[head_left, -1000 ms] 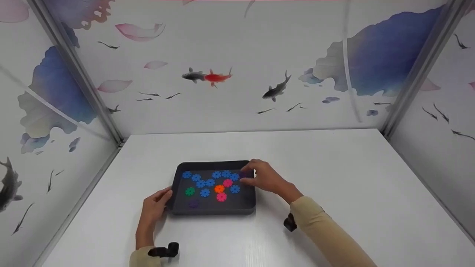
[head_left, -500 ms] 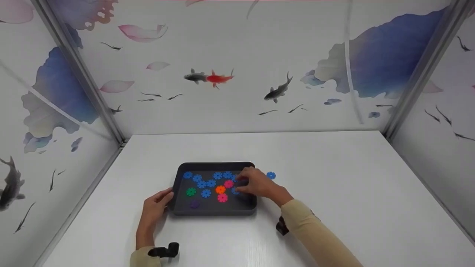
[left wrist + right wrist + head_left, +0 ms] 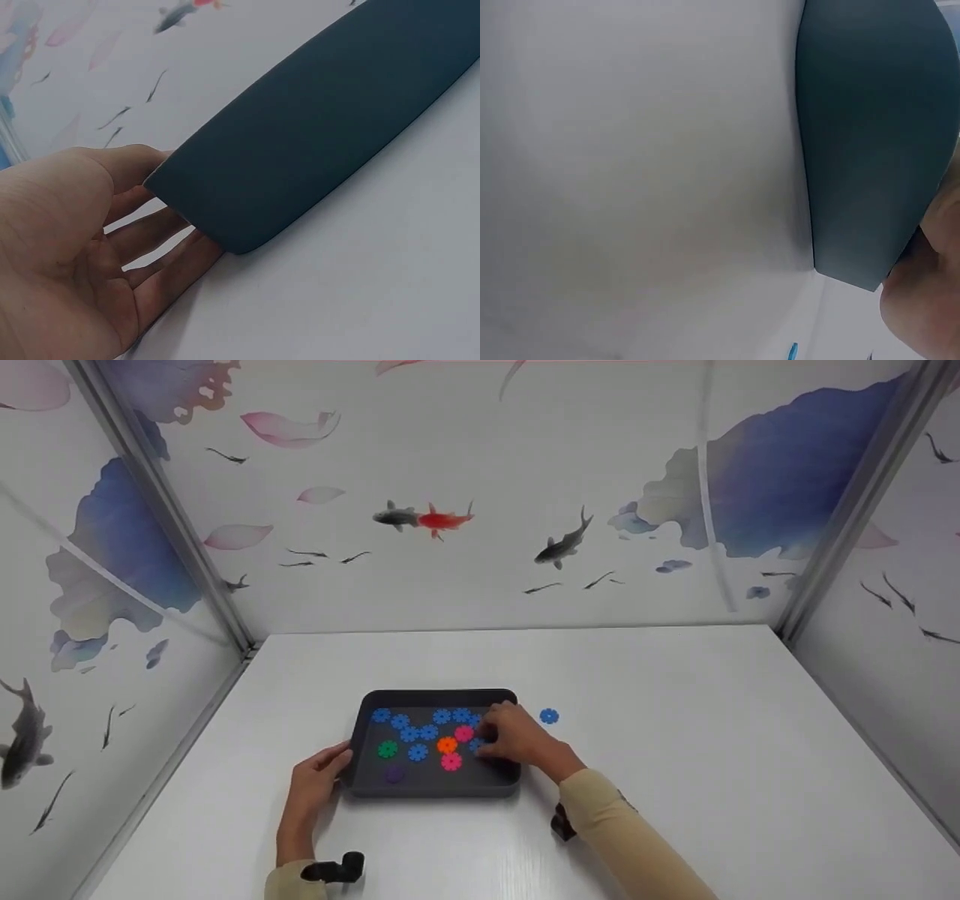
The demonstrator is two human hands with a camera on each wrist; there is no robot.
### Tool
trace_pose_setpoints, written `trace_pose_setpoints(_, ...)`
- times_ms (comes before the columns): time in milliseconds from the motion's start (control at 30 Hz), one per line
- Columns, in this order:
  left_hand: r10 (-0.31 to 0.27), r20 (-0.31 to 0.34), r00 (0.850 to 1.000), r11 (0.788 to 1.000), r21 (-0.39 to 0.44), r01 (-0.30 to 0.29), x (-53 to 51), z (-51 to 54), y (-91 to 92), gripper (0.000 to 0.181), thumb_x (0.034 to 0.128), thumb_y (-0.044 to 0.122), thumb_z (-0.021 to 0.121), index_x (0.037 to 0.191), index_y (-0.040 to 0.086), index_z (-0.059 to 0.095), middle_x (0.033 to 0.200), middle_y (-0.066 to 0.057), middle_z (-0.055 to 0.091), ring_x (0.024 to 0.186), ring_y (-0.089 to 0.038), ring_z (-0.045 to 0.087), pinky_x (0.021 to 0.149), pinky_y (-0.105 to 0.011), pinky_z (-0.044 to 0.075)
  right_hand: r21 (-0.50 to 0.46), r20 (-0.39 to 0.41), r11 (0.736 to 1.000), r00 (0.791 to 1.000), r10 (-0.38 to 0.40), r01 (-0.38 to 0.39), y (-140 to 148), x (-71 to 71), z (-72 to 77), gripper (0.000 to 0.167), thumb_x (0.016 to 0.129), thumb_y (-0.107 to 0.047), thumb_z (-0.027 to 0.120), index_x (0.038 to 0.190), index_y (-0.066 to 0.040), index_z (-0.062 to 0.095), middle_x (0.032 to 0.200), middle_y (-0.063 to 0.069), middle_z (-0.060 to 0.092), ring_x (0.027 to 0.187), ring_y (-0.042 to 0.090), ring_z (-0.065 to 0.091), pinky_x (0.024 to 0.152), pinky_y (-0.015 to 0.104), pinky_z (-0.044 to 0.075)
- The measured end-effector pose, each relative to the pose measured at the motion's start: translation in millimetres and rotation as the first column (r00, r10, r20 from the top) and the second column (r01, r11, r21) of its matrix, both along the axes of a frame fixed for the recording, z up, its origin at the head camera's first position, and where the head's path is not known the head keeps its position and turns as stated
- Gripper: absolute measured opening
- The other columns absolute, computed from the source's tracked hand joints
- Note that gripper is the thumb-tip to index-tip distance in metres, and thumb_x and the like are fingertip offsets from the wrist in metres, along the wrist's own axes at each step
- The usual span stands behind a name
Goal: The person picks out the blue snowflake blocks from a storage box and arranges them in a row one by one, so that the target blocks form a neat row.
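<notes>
While gripping one end of the dark tray [image 3: 431, 792] with the left hand [image 3: 313, 787], laying the thumb on the rim and bracing the fingers against the outer wall, holding the right hand [image 3: 517, 736] over the opposite end. Curling the right hand partway, down into the tray; hiding some of the grasp there, so leaving it impossible to tell whether pinching a piece. Resting the tray on the white worktop [image 3: 675, 720] between the hands. Showing inside, nearest the left hand, a green disc [image 3: 387, 749], with a purple disc [image 3: 394, 774] closer to the person and several blue discs [image 3: 418, 752] scattered across toward the right hand. Having an orange disc [image 3: 447, 745] and two pink discs [image 3: 451, 762] near the right hand's fingers. Showing one outlying blue disc [image 3: 549, 716] on the worktop, just past the right hand. Wearing tan sleeves [image 3: 630, 832] and black wrist devices [image 3: 335, 871] behind the hands. Facing a white wall [image 3: 450, 592] printed with fish, well beyond both hands.
</notes>
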State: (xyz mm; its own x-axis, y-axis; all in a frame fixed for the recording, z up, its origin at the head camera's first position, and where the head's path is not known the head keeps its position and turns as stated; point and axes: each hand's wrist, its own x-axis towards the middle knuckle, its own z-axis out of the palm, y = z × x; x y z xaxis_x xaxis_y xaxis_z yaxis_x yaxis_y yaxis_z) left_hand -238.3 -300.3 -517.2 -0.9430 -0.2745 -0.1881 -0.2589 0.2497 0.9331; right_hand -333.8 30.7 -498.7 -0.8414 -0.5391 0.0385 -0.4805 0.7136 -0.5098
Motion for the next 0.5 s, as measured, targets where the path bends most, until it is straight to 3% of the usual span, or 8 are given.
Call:
trace_pose_setpoints(267, 0.007, -0.008, 1.0, 1.0, 0.014, -0.007, 1.3, 1.0, 2.1, 0.048, 0.1012, 0.032, 0.06, 0.143, 0.008, 0.056, 0.152, -0.021, 0.048, 0.138, -0.037, 0.05, 0.114, -0.049, 0.043, 0.056, -0.074, 0.997, 0.995, 0.06, -0.056, 0.6, 2.1, 0.8, 0.032, 0.085, -0.032, 0.081, 0.108, -0.009, 0.077, 0.1, 0.004, 0.069, 0.093, 0.016, 0.052, 0.084, 0.032, 0.051)
trace_pose_setpoints(500, 0.01, 0.01, 1.0, 1.0, 0.01, -0.01, 1.6, 0.0, 1.7, 0.049, 0.1011, 0.033, 0.06, 0.143, 0.008, 0.055, 0.153, -0.02, 0.047, 0.138, -0.036, 0.05, 0.115, -0.05, 0.042, 0.096, -0.024, 0.995, 0.999, 0.035, -0.033, -2.4, 2.7, 4.7, 0.031, 0.087, -0.032, 0.08, 0.108, -0.01, 0.077, 0.101, 0.005, 0.068, 0.096, 0.018, 0.051, 0.089, 0.035, 0.051)
